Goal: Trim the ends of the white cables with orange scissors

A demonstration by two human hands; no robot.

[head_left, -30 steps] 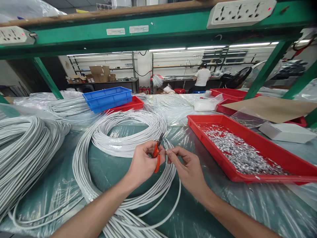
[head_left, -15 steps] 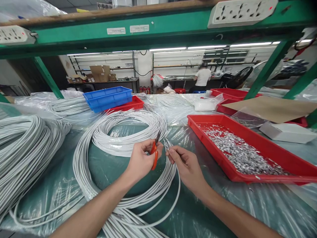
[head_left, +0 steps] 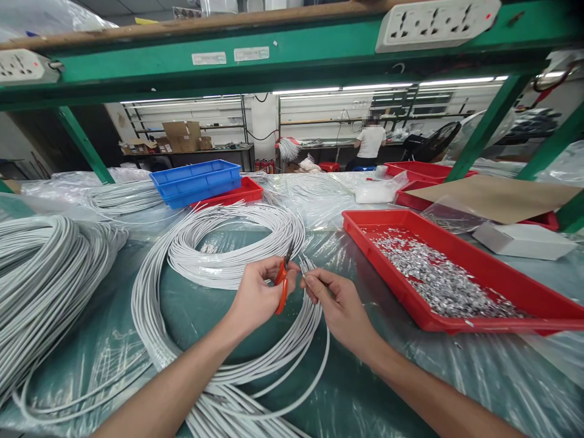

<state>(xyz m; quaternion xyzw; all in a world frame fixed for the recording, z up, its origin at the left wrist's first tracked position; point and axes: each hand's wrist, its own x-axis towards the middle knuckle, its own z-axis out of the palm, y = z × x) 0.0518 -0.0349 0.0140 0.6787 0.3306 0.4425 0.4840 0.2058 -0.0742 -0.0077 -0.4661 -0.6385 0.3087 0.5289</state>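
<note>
My left hand point(head_left: 260, 292) is closed round small orange-handled scissors point(head_left: 280, 289), their dark blades pointing up and away. Close to its right, my right hand point(head_left: 340, 304) pinches the end of a white cable point(head_left: 325, 359). My fingertips hide most of that end. Beneath both hands lies a loose coil of white cables point(head_left: 150, 304), its cut ends gathered near my right fingers. Another round coil of white cable point(head_left: 219, 267) rests just behind it.
A red tray point(head_left: 406, 304) of small shiny metal pieces point(head_left: 447, 280) stands on the right. A thick cable bundle point(head_left: 45, 292) fills the left side. Blue trays point(head_left: 196, 182) sit at the back, below a green shelf beam point(head_left: 319, 55). A person point(head_left: 370, 143) is far off.
My hands have come slightly closer together, the right fingers shifting a little left toward the scissors. The whole view has shifted slightly. Both grips stay the same.
</note>
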